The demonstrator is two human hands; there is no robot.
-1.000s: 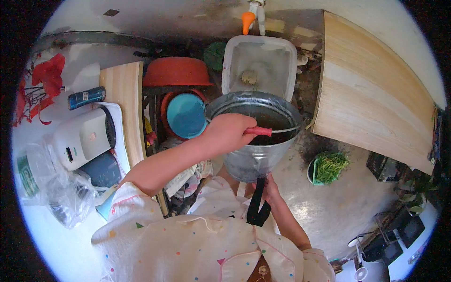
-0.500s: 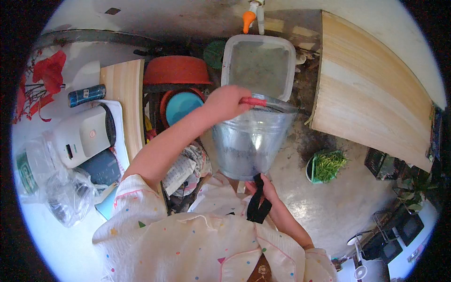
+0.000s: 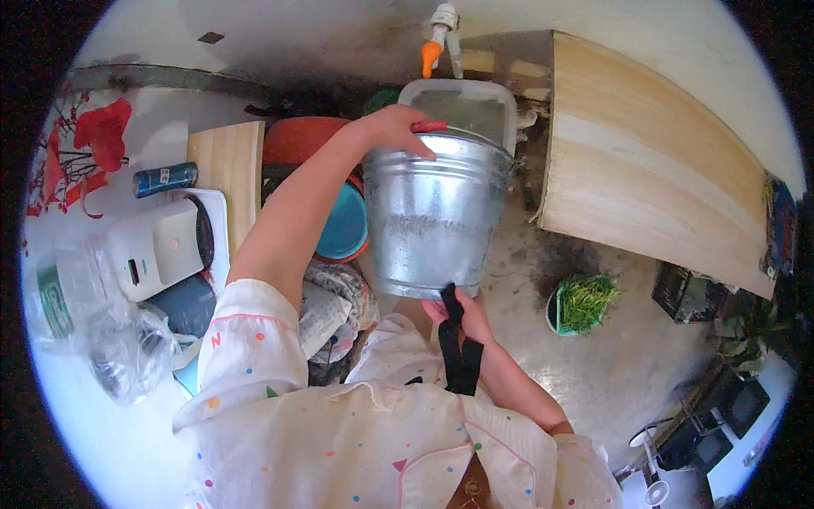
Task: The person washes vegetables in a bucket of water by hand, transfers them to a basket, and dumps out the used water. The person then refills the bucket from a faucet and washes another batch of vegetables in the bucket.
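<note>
Bucket: a silvery, tapering bucket of shiny galvanized metal, raised in front of the person and tilted, its mouth toward the water container and its base toward the body; ridged bands ring the upper wall, and a rough, dull smear crosses the middle.
Handle grip: a short red cylindrical grip on the thin bail, lying by the rim.
Left hand: the left hand is closed about the grip at the rim, a digit lying along the smooth metal.
Right hand: the right hand is against the base edge; whether its fingers pinch that edge I cannot tell, as they are partly hidden.
Strap: a matte black fabric strap hangs in a loop in front of the right hand.
Water container: a pale, translucent plastic tub with rounded corners, partly behind the bucket, murky inside.
Tap: a white plastic tap with an orange bulbous part, above the tub.
Basins: a round red basin and a smooth blue round basin, left of the bucket.
Board: a broad panel with pale wood grain, to the right.
Greens: slender, tangled green stalks heaped in a rounded vessel on the floor.
</note>
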